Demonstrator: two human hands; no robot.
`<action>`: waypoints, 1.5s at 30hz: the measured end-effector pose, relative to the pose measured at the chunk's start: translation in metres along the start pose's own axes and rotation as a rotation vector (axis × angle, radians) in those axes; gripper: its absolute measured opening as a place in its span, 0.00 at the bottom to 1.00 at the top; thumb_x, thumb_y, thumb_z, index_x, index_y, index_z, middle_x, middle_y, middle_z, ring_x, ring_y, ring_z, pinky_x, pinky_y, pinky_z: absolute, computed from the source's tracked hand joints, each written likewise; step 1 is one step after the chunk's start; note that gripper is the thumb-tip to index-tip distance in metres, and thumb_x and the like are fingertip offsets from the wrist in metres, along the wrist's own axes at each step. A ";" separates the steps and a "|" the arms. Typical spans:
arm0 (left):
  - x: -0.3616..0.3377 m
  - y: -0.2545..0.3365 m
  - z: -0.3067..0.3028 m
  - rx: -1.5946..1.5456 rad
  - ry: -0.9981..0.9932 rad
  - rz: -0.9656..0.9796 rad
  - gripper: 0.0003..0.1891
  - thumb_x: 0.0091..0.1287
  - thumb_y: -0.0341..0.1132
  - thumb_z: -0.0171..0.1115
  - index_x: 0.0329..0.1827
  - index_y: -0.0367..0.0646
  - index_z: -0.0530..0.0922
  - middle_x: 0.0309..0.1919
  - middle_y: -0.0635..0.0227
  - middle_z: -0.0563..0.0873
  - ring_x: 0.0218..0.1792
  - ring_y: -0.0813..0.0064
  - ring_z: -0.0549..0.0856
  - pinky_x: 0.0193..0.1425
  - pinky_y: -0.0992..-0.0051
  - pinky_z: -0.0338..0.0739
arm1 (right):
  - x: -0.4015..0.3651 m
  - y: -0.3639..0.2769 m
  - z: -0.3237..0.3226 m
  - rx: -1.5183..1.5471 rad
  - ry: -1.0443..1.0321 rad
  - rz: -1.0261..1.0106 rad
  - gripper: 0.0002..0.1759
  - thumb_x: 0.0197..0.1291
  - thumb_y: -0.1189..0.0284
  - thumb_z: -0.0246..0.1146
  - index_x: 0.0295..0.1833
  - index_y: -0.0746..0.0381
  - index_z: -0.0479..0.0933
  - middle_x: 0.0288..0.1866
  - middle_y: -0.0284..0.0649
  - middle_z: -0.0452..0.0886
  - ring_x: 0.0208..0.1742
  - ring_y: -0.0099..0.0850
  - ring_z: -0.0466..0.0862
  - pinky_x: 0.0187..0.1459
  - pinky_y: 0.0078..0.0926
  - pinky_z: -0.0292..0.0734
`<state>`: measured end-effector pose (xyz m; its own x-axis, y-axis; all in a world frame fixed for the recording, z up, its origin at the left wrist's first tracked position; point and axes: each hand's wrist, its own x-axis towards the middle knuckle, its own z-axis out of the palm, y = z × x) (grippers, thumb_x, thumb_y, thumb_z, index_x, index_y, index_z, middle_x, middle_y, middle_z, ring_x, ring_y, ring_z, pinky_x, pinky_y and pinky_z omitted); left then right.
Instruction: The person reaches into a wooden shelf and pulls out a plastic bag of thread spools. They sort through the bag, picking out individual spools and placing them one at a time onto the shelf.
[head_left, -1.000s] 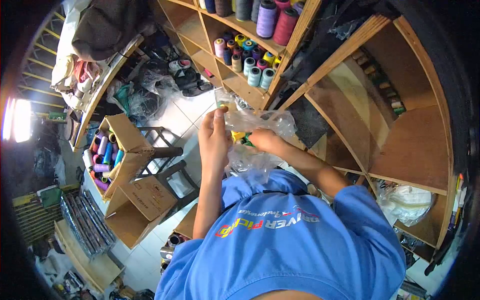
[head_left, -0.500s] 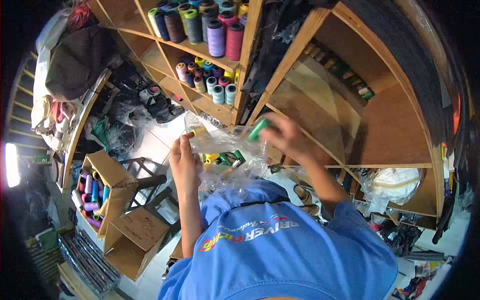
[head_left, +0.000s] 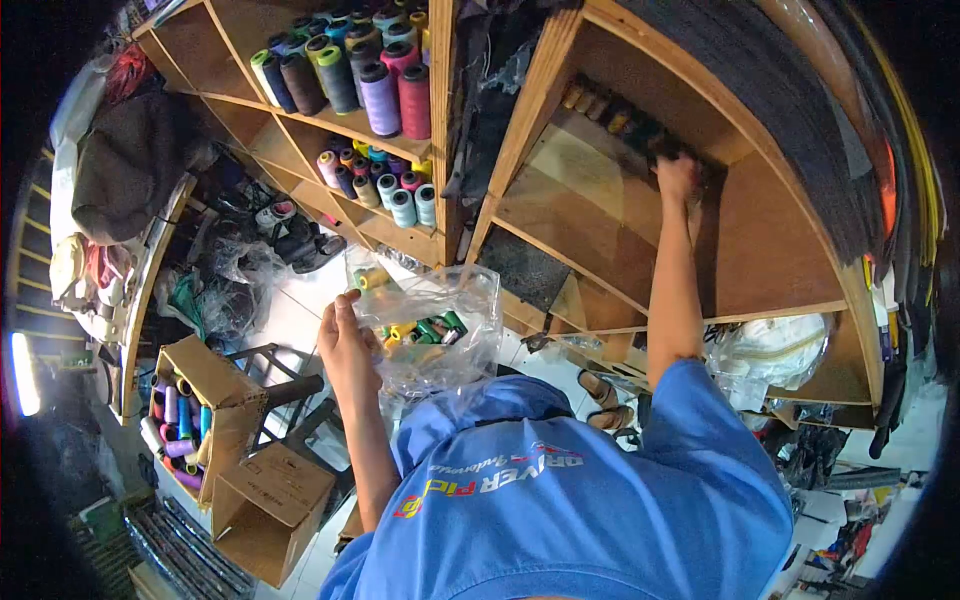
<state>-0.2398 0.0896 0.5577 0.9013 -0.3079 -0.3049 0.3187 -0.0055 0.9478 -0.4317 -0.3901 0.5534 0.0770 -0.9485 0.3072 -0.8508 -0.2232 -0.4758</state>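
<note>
My left hand (head_left: 350, 345) pinches the rim of a clear plastic bag (head_left: 470, 300) in front of my body. Green, yellow and other thread spools (head_left: 430, 328) lie inside the bag. Far to the right, my right hand (head_left: 678, 178) reaches into a wooden shelf compartment (head_left: 760, 230), at the end of a row of small spools (head_left: 600, 108) along its back. The fingers there are dark and blurred, so what they touch or hold is hidden.
Upright thread cones (head_left: 380, 100) fill shelves at the upper left. A cardboard box of spools (head_left: 225, 395) and an open cardboard box (head_left: 272, 500) stand lower left. Sandals (head_left: 605, 400) are on the floor. A plastic-wrapped white bundle (head_left: 775, 355) sits at the lower right.
My right hand has moved up and right from above the bag, where it held a green spool, into the shelf compartment. The bag now hangs more open. The view has shifted.
</note>
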 end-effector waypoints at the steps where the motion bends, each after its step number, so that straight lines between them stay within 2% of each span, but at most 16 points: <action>1: 0.001 -0.002 -0.001 0.000 -0.002 0.004 0.19 0.73 0.46 0.48 0.44 0.38 0.78 0.18 0.78 0.70 0.16 0.90 0.63 0.19 0.84 0.56 | -0.004 -0.011 -0.003 -0.211 0.087 -0.022 0.34 0.58 0.59 0.60 0.61 0.76 0.66 0.46 0.55 0.81 0.46 0.39 0.83 0.47 0.35 0.76; 4: 0.000 -0.006 -0.003 -0.003 0.015 0.016 0.19 0.73 0.46 0.48 0.44 0.38 0.78 0.19 0.78 0.71 0.16 0.90 0.63 0.19 0.84 0.56 | 0.021 0.012 0.026 -0.003 0.150 -0.083 0.28 0.54 0.54 0.62 0.55 0.60 0.75 0.55 0.48 0.78 0.55 0.49 0.77 0.54 0.41 0.73; 10: 0.001 -0.010 -0.007 -0.019 0.019 0.011 0.19 0.73 0.46 0.48 0.44 0.37 0.78 0.20 0.76 0.73 0.18 0.90 0.65 0.21 0.84 0.57 | 0.044 0.036 0.065 -0.143 0.290 -0.262 0.31 0.51 0.52 0.65 0.51 0.66 0.76 0.54 0.53 0.77 0.50 0.47 0.80 0.51 0.39 0.74; 13: 0.001 -0.010 -0.008 -0.011 0.023 0.010 0.19 0.73 0.46 0.48 0.44 0.37 0.78 0.19 0.77 0.72 0.18 0.90 0.65 0.20 0.84 0.57 | 0.043 0.036 0.073 -0.390 0.161 -0.098 0.29 0.52 0.56 0.65 0.51 0.67 0.75 0.54 0.53 0.78 0.48 0.47 0.81 0.52 0.39 0.74; 18: -0.001 -0.002 -0.004 -0.002 0.074 0.022 0.17 0.73 0.44 0.48 0.45 0.38 0.78 0.16 0.80 0.68 0.15 0.90 0.62 0.18 0.85 0.55 | 0.002 0.000 0.023 0.687 -0.091 0.317 0.21 0.54 0.64 0.66 0.48 0.69 0.76 0.42 0.48 0.81 0.39 0.33 0.82 0.40 0.27 0.78; 19: -0.004 0.007 -0.001 0.020 0.088 0.027 0.17 0.73 0.43 0.47 0.45 0.38 0.78 0.16 0.80 0.68 0.15 0.90 0.62 0.18 0.85 0.55 | -0.015 -0.018 0.010 0.899 -0.173 0.402 0.20 0.55 0.66 0.66 0.47 0.70 0.76 0.40 0.47 0.82 0.37 0.30 0.83 0.37 0.25 0.78; 20: -0.002 0.006 -0.003 0.130 0.115 0.055 0.16 0.73 0.42 0.47 0.46 0.38 0.78 0.16 0.80 0.68 0.14 0.89 0.63 0.17 0.84 0.55 | -0.043 -0.039 -0.014 1.056 -0.509 0.187 0.14 0.58 0.71 0.63 0.46 0.69 0.77 0.34 0.40 0.82 0.28 0.23 0.80 0.31 0.14 0.75; 23: -0.006 0.013 -0.004 0.035 0.066 0.009 0.16 0.73 0.42 0.47 0.46 0.38 0.77 0.15 0.81 0.66 0.13 0.90 0.62 0.16 0.84 0.54 | -0.118 -0.091 -0.054 0.953 -1.387 -0.137 0.14 0.63 0.66 0.58 0.44 0.67 0.79 0.34 0.39 0.83 0.28 0.21 0.78 0.29 0.16 0.75; 26: 0.000 0.012 -0.008 0.033 0.052 0.037 0.18 0.73 0.44 0.47 0.47 0.37 0.77 0.14 0.83 0.63 0.13 0.90 0.62 0.15 0.83 0.54 | -0.213 -0.140 -0.044 0.772 -1.855 -0.460 0.18 0.65 0.74 0.54 0.57 0.70 0.73 0.52 0.47 0.80 0.46 0.30 0.82 0.45 0.27 0.80; 27: 0.000 0.013 -0.009 0.007 0.047 0.030 0.18 0.73 0.45 0.47 0.47 0.37 0.77 0.15 0.83 0.63 0.13 0.90 0.62 0.16 0.83 0.54 | -0.242 -0.149 -0.025 0.762 -2.008 -0.597 0.21 0.66 0.72 0.54 0.63 0.66 0.69 0.52 0.43 0.80 0.52 0.30 0.80 0.50 0.29 0.78; 28: -0.001 0.014 -0.009 -0.020 0.040 0.023 0.19 0.73 0.46 0.47 0.46 0.38 0.77 0.15 0.83 0.63 0.14 0.90 0.63 0.16 0.83 0.54 | -0.279 -0.143 0.007 0.710 -2.012 -0.609 0.21 0.65 0.73 0.53 0.64 0.64 0.67 0.52 0.45 0.80 0.53 0.34 0.80 0.51 0.31 0.77; 29: -0.002 0.016 -0.008 -0.022 0.036 0.026 0.19 0.73 0.46 0.47 0.46 0.38 0.77 0.15 0.83 0.63 0.14 0.91 0.63 0.16 0.84 0.54 | -0.300 -0.162 0.011 0.470 -1.694 -1.041 0.22 0.61 0.75 0.55 0.62 0.64 0.69 0.51 0.50 0.80 0.51 0.40 0.81 0.49 0.33 0.77; 34: -0.010 0.026 -0.010 0.066 0.035 0.049 0.20 0.73 0.48 0.48 0.47 0.39 0.77 0.16 0.82 0.64 0.14 0.90 0.63 0.17 0.84 0.55 | -0.393 -0.156 0.119 0.247 -1.164 -1.311 0.19 0.57 0.72 0.56 0.54 0.66 0.73 0.46 0.54 0.79 0.46 0.48 0.81 0.47 0.40 0.77; 39: -0.013 0.021 -0.011 -0.006 0.027 0.043 0.18 0.73 0.47 0.48 0.47 0.39 0.77 0.16 0.84 0.62 0.14 0.90 0.62 0.17 0.84 0.54 | -0.423 -0.137 0.186 0.333 -0.756 -1.301 0.14 0.56 0.73 0.54 0.45 0.70 0.75 0.43 0.57 0.79 0.45 0.50 0.81 0.45 0.45 0.77; 41: -0.012 0.021 -0.013 -0.004 0.028 0.017 0.18 0.73 0.46 0.48 0.47 0.40 0.77 0.15 0.83 0.64 0.13 0.90 0.62 0.17 0.84 0.54 | -0.408 -0.140 0.158 0.254 -1.039 -1.289 0.13 0.56 0.72 0.54 0.42 0.70 0.76 0.44 0.56 0.79 0.45 0.50 0.82 0.45 0.46 0.78; 45: -0.013 0.025 -0.016 -0.055 0.031 -0.004 0.18 0.73 0.46 0.48 0.45 0.40 0.78 0.16 0.82 0.66 0.14 0.91 0.62 0.18 0.85 0.55 | -0.409 -0.135 0.139 0.201 -1.027 -1.256 0.13 0.55 0.70 0.55 0.43 0.67 0.76 0.43 0.52 0.80 0.42 0.48 0.82 0.42 0.44 0.79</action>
<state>-0.2388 0.1084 0.5841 0.9085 -0.2781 -0.3121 0.3371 0.0459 0.9404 -0.2761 -0.0031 0.3775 0.9922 0.1166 -0.0446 0.0807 -0.8715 -0.4837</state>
